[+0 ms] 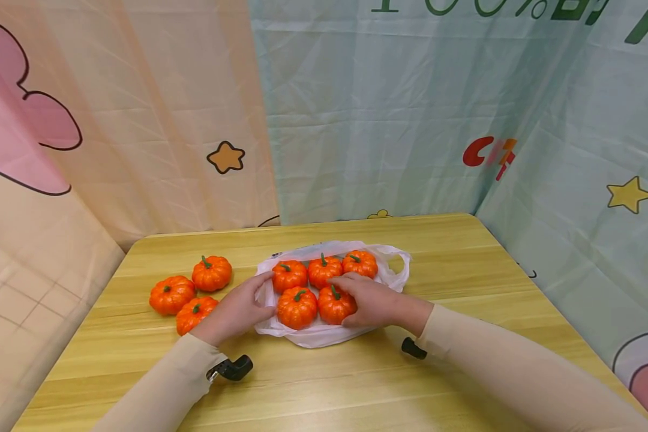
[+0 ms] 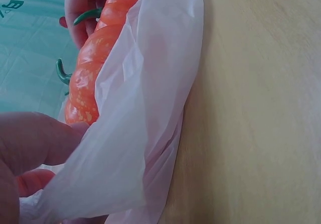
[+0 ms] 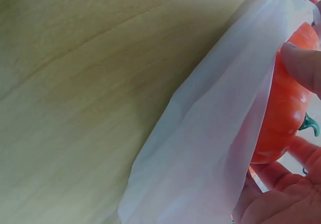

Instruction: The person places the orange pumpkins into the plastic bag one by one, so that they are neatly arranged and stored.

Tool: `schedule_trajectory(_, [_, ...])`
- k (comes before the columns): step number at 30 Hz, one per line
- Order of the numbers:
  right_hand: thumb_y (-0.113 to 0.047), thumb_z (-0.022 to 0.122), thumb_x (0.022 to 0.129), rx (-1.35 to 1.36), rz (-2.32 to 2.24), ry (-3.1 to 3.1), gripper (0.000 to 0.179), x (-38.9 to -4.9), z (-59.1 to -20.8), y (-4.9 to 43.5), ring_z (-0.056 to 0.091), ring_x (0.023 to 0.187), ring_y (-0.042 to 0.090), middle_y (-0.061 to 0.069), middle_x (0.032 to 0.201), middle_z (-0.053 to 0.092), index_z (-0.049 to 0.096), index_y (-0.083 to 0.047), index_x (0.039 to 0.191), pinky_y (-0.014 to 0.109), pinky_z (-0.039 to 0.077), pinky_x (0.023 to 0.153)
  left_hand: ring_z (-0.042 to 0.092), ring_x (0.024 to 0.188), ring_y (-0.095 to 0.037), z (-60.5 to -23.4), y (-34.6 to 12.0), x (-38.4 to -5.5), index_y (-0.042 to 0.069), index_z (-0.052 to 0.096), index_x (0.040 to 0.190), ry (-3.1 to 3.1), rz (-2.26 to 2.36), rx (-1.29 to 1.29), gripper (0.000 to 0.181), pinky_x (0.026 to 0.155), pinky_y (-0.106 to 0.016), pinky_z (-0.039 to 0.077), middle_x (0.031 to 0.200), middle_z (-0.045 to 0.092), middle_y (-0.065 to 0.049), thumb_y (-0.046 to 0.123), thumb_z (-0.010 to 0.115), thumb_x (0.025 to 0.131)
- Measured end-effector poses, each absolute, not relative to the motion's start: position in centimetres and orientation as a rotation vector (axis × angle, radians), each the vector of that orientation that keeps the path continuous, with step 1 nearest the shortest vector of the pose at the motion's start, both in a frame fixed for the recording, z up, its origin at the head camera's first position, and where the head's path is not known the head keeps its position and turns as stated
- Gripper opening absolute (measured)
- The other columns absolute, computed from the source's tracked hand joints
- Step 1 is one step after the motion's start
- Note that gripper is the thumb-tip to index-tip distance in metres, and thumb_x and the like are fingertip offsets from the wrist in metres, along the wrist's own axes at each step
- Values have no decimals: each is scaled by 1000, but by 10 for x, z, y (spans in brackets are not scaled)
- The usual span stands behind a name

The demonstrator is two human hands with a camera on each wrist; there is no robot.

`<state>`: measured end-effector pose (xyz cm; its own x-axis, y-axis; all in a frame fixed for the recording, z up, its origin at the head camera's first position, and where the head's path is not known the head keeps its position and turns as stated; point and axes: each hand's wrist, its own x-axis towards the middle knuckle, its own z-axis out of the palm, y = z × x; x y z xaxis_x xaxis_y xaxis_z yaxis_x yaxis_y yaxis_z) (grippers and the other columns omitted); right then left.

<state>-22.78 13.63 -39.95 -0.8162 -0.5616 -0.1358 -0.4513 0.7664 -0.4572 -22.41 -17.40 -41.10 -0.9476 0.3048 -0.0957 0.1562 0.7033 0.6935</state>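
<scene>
A white plastic bag (image 1: 315, 341) lies spread on the table, with several small orange pumpkins (image 1: 298, 308) in two rows on it. My right hand (image 1: 375, 300) grips the front right pumpkin (image 1: 335, 307), fingers over its top and thumb at its near side. At the bag's left edge, my left hand (image 1: 237, 309) holds the plastic between thumb and fingers, beside the left pumpkins. From the left wrist, the bag's gathered film (image 2: 100, 179) runs into that hand. In the right wrist view, the bag's side (image 3: 200, 148) rises in front of an orange pumpkin (image 3: 283, 108).
Three more pumpkins (image 1: 173, 295) sit on the wooden table (image 1: 324, 390) left of the bag, one partly behind my left hand. A bag handle loop (image 1: 396, 264) lies at the right. Printed cloth curtains (image 1: 356, 120) stand behind and beside the table.
</scene>
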Motion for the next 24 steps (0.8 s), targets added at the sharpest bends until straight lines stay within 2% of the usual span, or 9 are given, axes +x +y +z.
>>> schedule_trajectory(4, [-20,86,85,-779,-613,2706,80,-228,-400,135,53,139,32,13,153,53,48,-7,154,49,41,122,57,112,-32,-409,-173,-224,11,42,161,2708,1070,365,80,68,-30,52,160,47,-24,16,80,91])
schedule_trajectory(9, [-21,86,86,-779,-595,2708,77,-229,-401,135,55,136,30,12,152,53,50,-8,153,48,43,121,58,105,-30,-408,-173,-224,10,42,161,2701,1081,365,80,64,-30,50,160,47,-24,15,80,91])
schedule_trajectory(15, [-20,85,86,-765,-580,2705,76,-230,-401,134,55,136,29,12,153,53,51,-10,154,48,43,120,55,85,-24,-408,-173,-224,10,41,161,2688,1091,366,80,59,-29,48,160,47,-24,15,79,91])
schedule_trajectory(20, [-20,86,87,-736,-576,2699,76,-229,-401,133,55,136,28,11,153,52,51,-11,154,47,43,121,58,96,-26,-409,-173,-225,11,42,161,2691,1081,362,79,60,-29,49,160,46,-24,15,80,91])
schedule_trajectory(24, [-20,86,87,-719,-570,2702,76,-229,-400,133,55,135,27,10,152,53,52,-12,154,47,44,120,58,97,-27,-410,-173,-225,10,42,161,2698,1074,372,79,61,-29,50,160,46,-24,15,79,91])
